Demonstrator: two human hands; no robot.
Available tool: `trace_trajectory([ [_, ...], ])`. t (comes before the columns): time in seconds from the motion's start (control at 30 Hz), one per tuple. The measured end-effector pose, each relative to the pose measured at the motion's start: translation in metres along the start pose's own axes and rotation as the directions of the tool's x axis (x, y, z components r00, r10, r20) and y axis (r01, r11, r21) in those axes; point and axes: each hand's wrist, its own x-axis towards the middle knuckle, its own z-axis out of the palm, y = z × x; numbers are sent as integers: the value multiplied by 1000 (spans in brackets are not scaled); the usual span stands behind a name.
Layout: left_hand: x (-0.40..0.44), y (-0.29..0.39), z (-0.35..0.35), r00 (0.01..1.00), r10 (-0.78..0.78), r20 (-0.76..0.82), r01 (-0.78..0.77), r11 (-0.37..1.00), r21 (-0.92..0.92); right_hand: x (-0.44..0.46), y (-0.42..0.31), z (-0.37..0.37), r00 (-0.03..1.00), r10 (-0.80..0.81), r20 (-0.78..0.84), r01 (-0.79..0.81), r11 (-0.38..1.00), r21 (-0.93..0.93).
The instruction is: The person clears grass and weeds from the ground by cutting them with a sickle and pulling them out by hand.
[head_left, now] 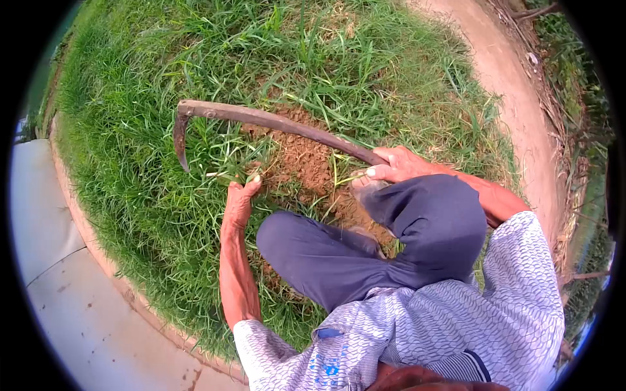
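Note:
My right hand (403,164) is wrapped around the end of the wooden handle of a hand hoe (280,121). The handle curves away to the left, and a narrow, dark, rusty metal blade (180,140) at its far end points down toward the grass. To the left of my knees, my left hand (242,195) is closed, thumb and fingers pinching some grass stems (225,174). Between my two hands lies a patch of loose brown soil (305,159). Part of the left fingers is hidden from view.
Green grass (130,143) surrounds the soil patch. My bent knees (430,228) and feet are just in front of me, close to the soil. A pale paved surface (78,306) runs along the lower left, and a bare dirt path (499,72) curves along the right.

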Motion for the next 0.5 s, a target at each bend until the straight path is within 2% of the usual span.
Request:
trace_trajectory([
  [0.03, -6, -11, 3, 999, 51, 8, -49, 985, -167, 17, 1, 13, 993, -107, 59, 110, 993, -48],
  [0.1, -19, -30, 9, 989, 137, 62, -86, 850, -519, 46, 5, 30, 958, -107, 266, 123, 991, -44],
  [0.13, -26, -24, 14, 992, 111, 54, -57, 804, -592, 58, 9, 39, 922, -92, 376, 112, 993, -31],
  [0.17, -30, -48, -6, 997, 45, 69, 6, 795, -607, 73, 15, 44, 913, -89, 398, 113, 993, -35],
  [0.2, -36, -73, -25, 996, -22, 87, 72, 781, -621, 85, 24, 51, 901, -281, 331, 336, 934, -122],
  [0.23, -47, -81, -19, 1000, 3, 30, 17, 778, -628, 95, 35, 59, 838, -467, 281, 529, 822, -210],
  [0.27, -60, -91, -14, 1000, -15, 14, 20, 772, -635, 111, 47, 59, 814, -579, 42, 552, 751, -363],
  [0.3, -69, -101, -8, 994, -72, -78, 7, 780, -625, 131, 59, 51, 788, -599, -147, 482, 747, -458],
  [0.33, -79, -107, -2, 977, -127, -169, -3, 792, -611, 149, 71, 42, 803, -539, -254, 313, 744, -590],
  [0.37, -90, -106, 5, 961, -220, -169, 71, 783, -618, 165, 87, 37, 820, -464, -334, 206, 785, -584],
  [0.4, -96, -124, 7, 963, -210, -168, 59, 774, -630, 172, 93, 30, 869, -351, -350, 95, 811, -578],
  [0.47, -101, -124, 27, 957, -190, -217, 6, 766, -643, 200, 145, 34, 969, -14, -247, -107, 878, -467],
  [0.5, -105, -110, 43, 918, -293, -267, 41, 740, -671, 199, 147, 32, 973, -16, -231, -96, 881, -463],
])
